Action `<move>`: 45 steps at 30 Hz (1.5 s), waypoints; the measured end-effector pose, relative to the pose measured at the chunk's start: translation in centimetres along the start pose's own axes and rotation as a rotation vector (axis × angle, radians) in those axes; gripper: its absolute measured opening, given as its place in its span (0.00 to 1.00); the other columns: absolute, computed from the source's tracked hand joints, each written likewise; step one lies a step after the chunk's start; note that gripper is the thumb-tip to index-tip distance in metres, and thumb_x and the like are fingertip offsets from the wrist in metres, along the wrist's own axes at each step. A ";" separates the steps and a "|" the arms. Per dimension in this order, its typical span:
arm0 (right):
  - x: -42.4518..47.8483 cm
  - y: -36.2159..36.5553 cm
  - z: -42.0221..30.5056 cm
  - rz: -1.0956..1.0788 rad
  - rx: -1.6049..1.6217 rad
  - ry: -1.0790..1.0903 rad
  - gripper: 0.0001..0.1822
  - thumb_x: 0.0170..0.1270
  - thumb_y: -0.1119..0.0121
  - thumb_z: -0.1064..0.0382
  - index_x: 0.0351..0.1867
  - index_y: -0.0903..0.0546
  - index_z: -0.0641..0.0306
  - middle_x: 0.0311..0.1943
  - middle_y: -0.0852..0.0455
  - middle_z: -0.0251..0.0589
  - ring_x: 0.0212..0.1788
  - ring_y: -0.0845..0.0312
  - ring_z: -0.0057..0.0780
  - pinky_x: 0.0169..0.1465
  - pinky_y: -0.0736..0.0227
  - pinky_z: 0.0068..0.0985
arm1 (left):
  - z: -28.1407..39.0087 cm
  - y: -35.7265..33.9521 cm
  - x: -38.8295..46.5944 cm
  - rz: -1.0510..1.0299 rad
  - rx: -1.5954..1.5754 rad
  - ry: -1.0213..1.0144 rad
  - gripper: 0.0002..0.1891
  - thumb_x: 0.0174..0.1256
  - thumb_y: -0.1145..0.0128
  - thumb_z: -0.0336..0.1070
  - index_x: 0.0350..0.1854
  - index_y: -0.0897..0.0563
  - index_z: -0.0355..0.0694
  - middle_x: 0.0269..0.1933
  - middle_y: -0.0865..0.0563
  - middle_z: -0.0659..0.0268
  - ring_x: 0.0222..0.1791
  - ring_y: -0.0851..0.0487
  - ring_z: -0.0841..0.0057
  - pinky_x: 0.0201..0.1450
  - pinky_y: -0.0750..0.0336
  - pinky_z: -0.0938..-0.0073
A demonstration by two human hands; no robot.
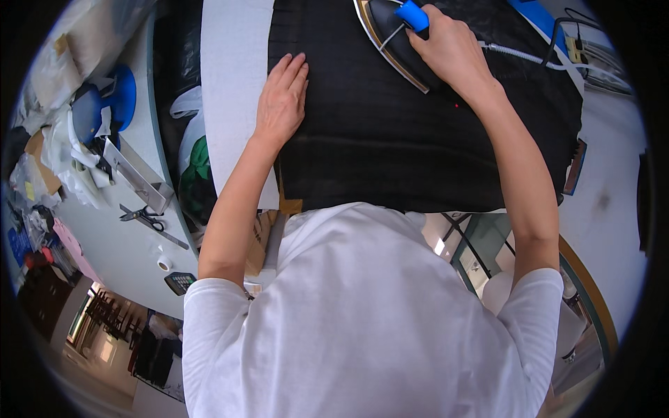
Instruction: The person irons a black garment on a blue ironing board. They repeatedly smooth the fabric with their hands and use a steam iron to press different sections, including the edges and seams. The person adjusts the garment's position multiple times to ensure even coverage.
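Black fabric (376, 136) covers most of the work surface before me. My left hand (283, 96) lies palm down near the fabric's left edge, with its fingers extended close together and pointing away from me. At the top of the view my right hand (449, 44) grips the blue handle of a steam iron (384, 31). The iron is over the fabric, its tip pointing away and partly cut off by the picture's top edge. A whitish hose (515, 52) runs to the right from behind my right wrist. A small red light dot shows on the fabric below that wrist.
On the left table (120, 251) are black-handled scissors (143, 215), a metal ruler (172, 239), a tape roll (164, 263), a calculator (180, 282) and piled plastic bags. A white bag with green material (198, 157) sits between the tables. Cables (606, 78) lie at the upper right.
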State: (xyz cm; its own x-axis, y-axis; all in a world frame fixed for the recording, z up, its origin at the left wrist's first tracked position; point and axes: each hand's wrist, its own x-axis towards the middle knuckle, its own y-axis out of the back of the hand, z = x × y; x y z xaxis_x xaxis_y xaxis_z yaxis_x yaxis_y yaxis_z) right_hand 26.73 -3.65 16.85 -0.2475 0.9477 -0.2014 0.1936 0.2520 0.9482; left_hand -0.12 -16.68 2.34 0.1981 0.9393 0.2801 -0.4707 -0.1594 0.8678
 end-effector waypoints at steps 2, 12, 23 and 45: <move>-0.4 -1.3 2.1 0.053 -0.010 0.049 0.16 0.75 0.32 0.56 0.53 0.14 0.68 0.39 0.06 0.63 0.44 0.06 0.60 0.51 0.11 0.48 | -0.4 -0.6 -0.6 -0.012 -0.006 -0.015 0.16 0.74 0.36 0.26 0.61 0.12 0.29 0.71 0.14 0.57 0.75 0.21 0.54 0.77 0.25 0.58; -3.3 -1.1 3.8 -0.103 0.027 -0.113 0.21 0.75 0.30 0.56 0.60 0.14 0.68 0.36 0.06 0.60 0.40 0.05 0.51 0.49 0.11 0.42 | 0.5 0.3 1.9 -0.036 0.077 -0.089 0.26 0.78 0.36 0.38 0.73 0.20 0.33 0.78 0.22 0.55 0.81 0.28 0.54 0.84 0.35 0.54; -3.9 -0.6 3.9 -0.129 0.043 -0.114 0.20 0.75 0.29 0.57 0.59 0.13 0.70 0.34 0.06 0.58 0.36 0.05 0.48 0.47 0.10 0.39 | -1.1 -1.7 3.0 -0.214 0.121 -0.101 0.35 0.83 0.42 0.51 0.84 0.30 0.38 0.85 0.30 0.58 0.87 0.37 0.57 0.89 0.46 0.55; -0.7 -3.0 1.0 -0.084 0.069 0.086 0.21 0.75 0.29 0.54 0.56 0.14 0.73 0.35 0.06 0.60 0.36 0.04 0.51 0.44 0.08 0.40 | -2.8 -2.2 6.8 -0.224 0.224 -0.153 0.34 0.87 0.51 0.56 0.87 0.34 0.45 0.88 0.35 0.62 0.89 0.42 0.59 0.91 0.51 0.55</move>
State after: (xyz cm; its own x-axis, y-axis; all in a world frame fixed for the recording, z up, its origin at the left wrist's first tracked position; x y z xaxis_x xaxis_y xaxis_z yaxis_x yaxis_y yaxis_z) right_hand 27.25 -4.87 13.89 -0.3457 0.9032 -0.2542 0.2332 0.3451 0.9091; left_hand -0.11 -9.12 1.15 0.4100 0.9046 0.1164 -0.2037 -0.0336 0.9785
